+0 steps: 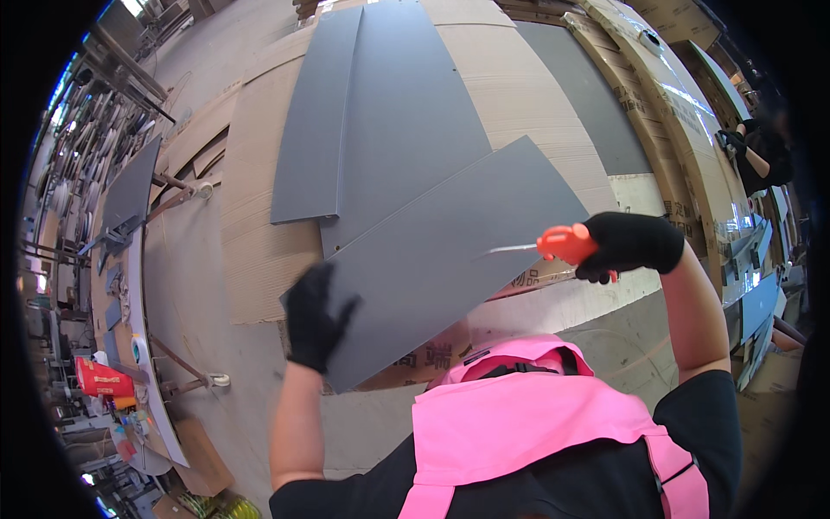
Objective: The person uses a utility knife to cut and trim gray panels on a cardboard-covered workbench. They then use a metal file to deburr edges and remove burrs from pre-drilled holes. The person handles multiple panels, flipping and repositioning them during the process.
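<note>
My left hand point(313, 318), in a black glove, grips the lower left edge of a large grey panel point(441, 251) that is tilted up off the floor. My right hand point(629, 245), also gloved in black, holds an orange-handled utility knife point(562, 244) whose blade lies against the panel's upper right part. Two more grey panels point(380, 112) lie flat beyond it on sheets of brown cardboard point(259, 233).
A long workbench point(138, 329) with tape rolls, a red packet and tools runs along the left. Another grey sheet point(131, 186) rests on trestles there. Cardboard boxes point(683, 112) line the right side, where another person's gloved arm point(748, 156) shows.
</note>
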Available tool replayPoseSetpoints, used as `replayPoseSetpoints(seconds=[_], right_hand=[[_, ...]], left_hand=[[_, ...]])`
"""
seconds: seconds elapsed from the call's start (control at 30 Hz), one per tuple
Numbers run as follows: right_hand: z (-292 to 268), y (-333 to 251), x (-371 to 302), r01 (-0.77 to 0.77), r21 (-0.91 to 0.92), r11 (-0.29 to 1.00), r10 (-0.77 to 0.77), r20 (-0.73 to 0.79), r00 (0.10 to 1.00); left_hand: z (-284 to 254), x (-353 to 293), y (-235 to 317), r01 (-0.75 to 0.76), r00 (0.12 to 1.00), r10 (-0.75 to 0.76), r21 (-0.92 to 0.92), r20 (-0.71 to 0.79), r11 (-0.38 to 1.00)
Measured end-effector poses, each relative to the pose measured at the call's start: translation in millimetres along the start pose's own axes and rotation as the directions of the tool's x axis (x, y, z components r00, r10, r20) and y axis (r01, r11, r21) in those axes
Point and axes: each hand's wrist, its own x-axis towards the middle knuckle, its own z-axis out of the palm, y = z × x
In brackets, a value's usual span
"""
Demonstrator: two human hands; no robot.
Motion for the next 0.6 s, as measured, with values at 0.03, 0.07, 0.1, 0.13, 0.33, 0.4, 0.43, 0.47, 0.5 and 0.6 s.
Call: replayPoseSetpoints(seconds=[0.03,0.07,0.1,0.13,0.33,0.4,0.43,0.47,0.5,0.6], right_hand=[[5.1,5.3,-3.7,-0.03,0.005,1.0,0.031,-0.09,0.996],[10.1,10.4,-6.0,-0.035,0.015,0.999,0.037,-0.104,0.994],[15.4,14.8,-5.9,-0.069,0.028,0.997,0.072,-0.102,0.992],[19.7,18.2,-6.1,-0.088,0.034,0.996,0.091,-0.088,0.992],[13.6,23.4,-14.9,-0.009,0.122,0.993,0.018,-0.073,0.997],[7.4,25.5,-24.8,0.035,0.304,0.952,0.051,-0.268,0.962],[5.6,26.9,-28.1,0.165,0.44,0.883,-0.051,-0.258,0.965],[4.9,28.4,-29.8,0.161,0.547,0.822,0.004,-0.289,0.957],[5.0,30.0,-30.3,0.268,0.535,0.801,-0.126,-0.288,0.949],[9.9,33.0,-20.2,0.429,0.558,0.711,-0.31,-0.299,0.903]], left_hand=[[4.8,-18.9,19.0,-0.127,0.982,0.111,0.098,0.152,0.987],[9.9,-38.9,34.7,-0.234,0.939,0.175,0.176,0.297,0.956],[16.8,-53.6,44.2,-0.208,0.932,0.132,0.199,0.338,0.958],[25.3,-63.8,50.3,-0.191,0.928,0.089,0.26,0.361,0.947],[31.1,-64.0,58.5,-0.164,0.955,0.039,0.412,0.294,0.896],[6.4,-52.7,73.5,-0.198,0.945,0.094,0.319,0.315,0.927],[-10.8,-46.3,82.3,-0.225,0.937,0.132,0.269,0.324,0.937],[-28.5,-38.5,91.0,-0.246,0.929,0.165,0.219,0.33,0.944],[-44.8,-25.8,96.5,-0.291,0.925,0.229,0.177,0.303,0.94],[-84.0,23.3,98.4,-0.23,0.928,0.199,0.067,0.316,0.971]])
